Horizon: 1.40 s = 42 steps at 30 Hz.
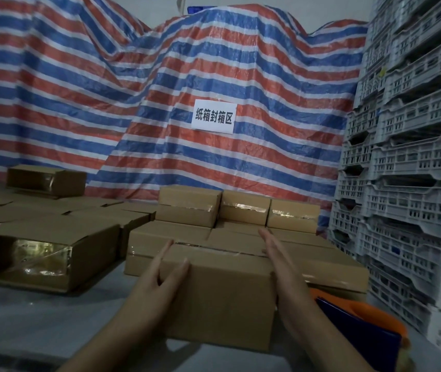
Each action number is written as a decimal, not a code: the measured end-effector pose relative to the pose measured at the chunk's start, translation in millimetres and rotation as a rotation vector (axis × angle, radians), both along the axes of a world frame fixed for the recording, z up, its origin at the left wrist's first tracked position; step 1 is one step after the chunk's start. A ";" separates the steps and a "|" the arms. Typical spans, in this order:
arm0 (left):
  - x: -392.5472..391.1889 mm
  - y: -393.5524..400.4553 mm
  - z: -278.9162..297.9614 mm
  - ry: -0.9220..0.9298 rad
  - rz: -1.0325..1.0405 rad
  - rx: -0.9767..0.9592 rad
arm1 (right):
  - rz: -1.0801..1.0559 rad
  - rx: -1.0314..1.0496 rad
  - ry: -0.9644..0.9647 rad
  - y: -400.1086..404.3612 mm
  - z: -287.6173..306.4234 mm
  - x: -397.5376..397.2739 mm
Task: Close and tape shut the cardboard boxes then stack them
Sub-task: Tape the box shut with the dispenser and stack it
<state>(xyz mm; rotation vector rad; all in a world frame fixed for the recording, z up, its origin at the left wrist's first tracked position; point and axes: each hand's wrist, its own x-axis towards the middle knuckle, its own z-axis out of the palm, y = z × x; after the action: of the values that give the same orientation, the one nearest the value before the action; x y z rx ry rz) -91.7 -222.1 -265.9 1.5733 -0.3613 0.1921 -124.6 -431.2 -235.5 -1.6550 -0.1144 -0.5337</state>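
Observation:
A closed, taped cardboard box (219,294) is lifted above the grey table, held between both palms. My left hand (164,269) presses its left side with the thumb over the top edge. My right hand (278,259) lies flat against its right side, fingers straight. Just beyond it stands a stack of taped boxes (241,213), three in the upper back row on a lower layer (165,237). On the left lies an open box (45,253) with shiny tape on its end flap, and more boxes (46,181) sit behind it.
An orange and blue tape dispenser (361,331) lies on the table by my right forearm. Tall stacks of white plastic crates (407,183) rise on the right. A striped red, white and blue tarp (160,89) with a white paper sign (213,116) hangs behind the table.

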 end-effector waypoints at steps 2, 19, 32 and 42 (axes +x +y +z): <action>-3.2 4.2 -5.8 0.058 -0.055 0.008 | 0.045 0.034 0.047 -0.1 -12.6 -7.4; 49.5 -73.4 156.3 -0.195 0.128 -0.025 | -0.155 0.083 -0.097 -51.4 102.9 37.5; 239.6 -141.2 177.8 -0.120 0.029 0.720 | -0.070 0.209 0.453 -138.6 129.2 228.4; 299.7 -157.3 176.2 -0.037 0.202 0.939 | -0.135 0.190 0.635 -152.2 130.9 280.1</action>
<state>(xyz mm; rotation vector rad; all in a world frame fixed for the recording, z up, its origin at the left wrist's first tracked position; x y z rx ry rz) 208.0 -379.5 -89.7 2.5407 -0.3367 0.2211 155.5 -583.4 -104.6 -1.5787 0.5016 -0.0943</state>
